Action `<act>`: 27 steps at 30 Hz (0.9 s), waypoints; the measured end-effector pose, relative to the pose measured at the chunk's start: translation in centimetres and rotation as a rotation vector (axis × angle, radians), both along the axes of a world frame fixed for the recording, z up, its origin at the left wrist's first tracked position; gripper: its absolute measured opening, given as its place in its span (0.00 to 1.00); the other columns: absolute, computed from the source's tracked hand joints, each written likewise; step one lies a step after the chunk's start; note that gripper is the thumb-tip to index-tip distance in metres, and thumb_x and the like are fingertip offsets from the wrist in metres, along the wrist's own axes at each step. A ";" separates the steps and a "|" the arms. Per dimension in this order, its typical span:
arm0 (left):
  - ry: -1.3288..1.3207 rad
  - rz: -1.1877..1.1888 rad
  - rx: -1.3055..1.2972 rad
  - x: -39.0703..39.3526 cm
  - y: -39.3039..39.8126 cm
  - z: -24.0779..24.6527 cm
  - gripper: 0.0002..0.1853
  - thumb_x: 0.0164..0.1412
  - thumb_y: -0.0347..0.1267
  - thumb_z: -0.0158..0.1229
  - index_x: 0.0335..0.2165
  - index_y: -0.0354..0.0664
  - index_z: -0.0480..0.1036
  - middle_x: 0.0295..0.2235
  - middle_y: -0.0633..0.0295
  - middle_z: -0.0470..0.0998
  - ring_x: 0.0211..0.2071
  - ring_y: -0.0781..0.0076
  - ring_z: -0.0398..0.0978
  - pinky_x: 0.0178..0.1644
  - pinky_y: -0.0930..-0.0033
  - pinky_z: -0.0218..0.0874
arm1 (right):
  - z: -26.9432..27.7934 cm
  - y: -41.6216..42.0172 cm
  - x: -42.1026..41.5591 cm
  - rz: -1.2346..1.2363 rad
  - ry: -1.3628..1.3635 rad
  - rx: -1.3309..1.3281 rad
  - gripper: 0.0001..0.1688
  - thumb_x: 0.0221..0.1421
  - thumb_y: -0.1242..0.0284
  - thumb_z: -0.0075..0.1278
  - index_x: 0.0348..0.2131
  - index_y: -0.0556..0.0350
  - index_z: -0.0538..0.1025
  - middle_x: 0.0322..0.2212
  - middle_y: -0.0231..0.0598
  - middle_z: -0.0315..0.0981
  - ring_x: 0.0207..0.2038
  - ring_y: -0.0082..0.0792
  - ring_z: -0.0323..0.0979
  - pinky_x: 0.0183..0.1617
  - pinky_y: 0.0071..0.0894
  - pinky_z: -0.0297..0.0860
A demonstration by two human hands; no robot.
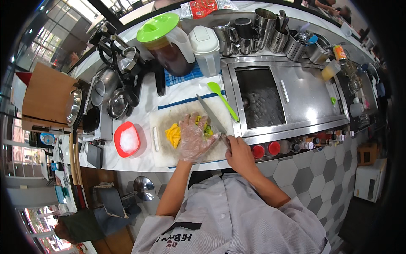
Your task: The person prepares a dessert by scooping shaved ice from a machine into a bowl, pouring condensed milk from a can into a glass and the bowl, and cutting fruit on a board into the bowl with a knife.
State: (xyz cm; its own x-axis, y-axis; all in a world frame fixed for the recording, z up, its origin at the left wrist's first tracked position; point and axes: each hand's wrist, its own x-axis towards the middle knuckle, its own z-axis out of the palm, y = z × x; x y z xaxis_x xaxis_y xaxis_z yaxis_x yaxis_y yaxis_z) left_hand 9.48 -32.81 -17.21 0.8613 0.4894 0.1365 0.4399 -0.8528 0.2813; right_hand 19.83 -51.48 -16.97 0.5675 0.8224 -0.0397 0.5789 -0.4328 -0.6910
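My left hand, in a clear plastic glove, lies spread over green and yellow cut pieces on a white cutting board. Whether its fingers grip any of them is hidden. Yellow strips lie on the board just left of it. My bare right hand is closed around the handle of a kitchen knife at the board's right edge. The blade slants up and left across the board, its tip pointing away from me. A lime-green spatula rests beyond the blade, beside the board's upper right corner.
A red bowl of white contents stands left of the board. Behind are a green-lidded pitcher and a white-lidded pitcher. A steel ice bin adjoins on the right, with jars along its near side. A person is at lower left.
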 end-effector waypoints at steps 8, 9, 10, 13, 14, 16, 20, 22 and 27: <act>-0.264 0.187 0.082 1.8 -1.9 -1.8 0.35 0.57 0.49 0.64 0.57 0.41 0.71 0.57 0.40 0.67 0.60 0.36 0.63 0.65 0.30 0.47 | -0.8 -5.2 -1.2 -0.047 0.136 0.109 0.08 0.62 0.78 0.47 0.39 0.68 0.73 0.26 0.59 0.71 0.29 0.59 0.72 0.33 0.50 0.67; -0.271 0.187 0.095 1.7 -1.9 -1.6 0.32 0.57 0.46 0.65 0.55 0.40 0.72 0.56 0.40 0.68 0.58 0.37 0.64 0.65 0.31 0.49 | -0.8 -5.1 -1.1 -0.025 0.193 0.104 0.09 0.62 0.78 0.47 0.40 0.67 0.74 0.27 0.59 0.72 0.30 0.60 0.73 0.34 0.50 0.68; -0.290 0.200 0.098 1.7 -2.0 -1.8 0.30 0.56 0.43 0.66 0.53 0.40 0.73 0.54 0.41 0.70 0.57 0.37 0.66 0.64 0.32 0.50 | -0.9 -5.0 -1.0 -0.003 0.251 0.097 0.10 0.62 0.77 0.48 0.41 0.67 0.74 0.28 0.60 0.74 0.30 0.61 0.74 0.35 0.51 0.69; -0.345 0.247 0.105 1.8 -2.0 -3.0 0.23 0.55 0.38 0.66 0.48 0.39 0.76 0.51 0.43 0.73 0.55 0.39 0.68 0.63 0.34 0.53 | -0.7 -4.5 -1.0 -0.025 0.365 0.097 0.11 0.62 0.75 0.49 0.40 0.67 0.77 0.26 0.55 0.75 0.28 0.51 0.75 0.33 0.44 0.69; -0.357 0.259 0.096 1.7 -2.0 -3.8 0.22 0.56 0.37 0.64 0.47 0.39 0.77 0.50 0.43 0.73 0.56 0.39 0.68 0.64 0.35 0.53 | -0.7 -4.5 -1.0 -0.046 0.393 0.101 0.11 0.62 0.75 0.49 0.39 0.67 0.78 0.25 0.53 0.76 0.26 0.46 0.75 0.32 0.40 0.69; -0.398 0.271 0.111 1.6 -1.8 -4.5 0.19 0.56 0.35 0.62 0.45 0.37 0.77 0.48 0.43 0.74 0.56 0.41 0.68 0.63 0.38 0.56 | -0.9 -5.1 -0.9 -0.057 0.464 0.062 0.12 0.62 0.75 0.50 0.40 0.66 0.79 0.22 0.47 0.74 0.24 0.36 0.73 0.31 0.35 0.68; -0.478 0.231 0.128 2.4 -1.8 -5.2 0.16 0.52 0.30 0.64 0.41 0.37 0.76 0.44 0.46 0.74 0.50 0.43 0.71 0.58 0.42 0.60 | -0.4 -6.0 -0.9 -0.086 0.465 0.070 0.11 0.62 0.76 0.50 0.41 0.65 0.80 0.19 0.36 0.73 0.20 0.21 0.68 0.26 0.28 0.65; -0.501 0.199 0.095 2.8 -1.3 -5.9 0.16 0.51 0.28 0.63 0.41 0.37 0.76 0.43 0.46 0.74 0.48 0.45 0.71 0.57 0.44 0.61 | 0.9 -6.1 -1.1 -0.118 0.530 0.032 0.13 0.63 0.77 0.49 0.43 0.64 0.80 0.19 0.33 0.72 0.19 0.19 0.67 0.24 0.26 0.64; -0.713 0.201 -0.004 3.5 -1.1 -4.0 0.15 0.49 0.26 0.60 0.40 0.37 0.76 0.40 0.49 0.73 0.46 0.45 0.70 0.55 0.46 0.62 | 3.1 -6.5 -2.0 -0.184 0.584 0.082 0.18 0.65 0.76 0.48 0.51 0.64 0.79 0.22 0.28 0.72 0.18 0.15 0.64 0.21 0.19 0.60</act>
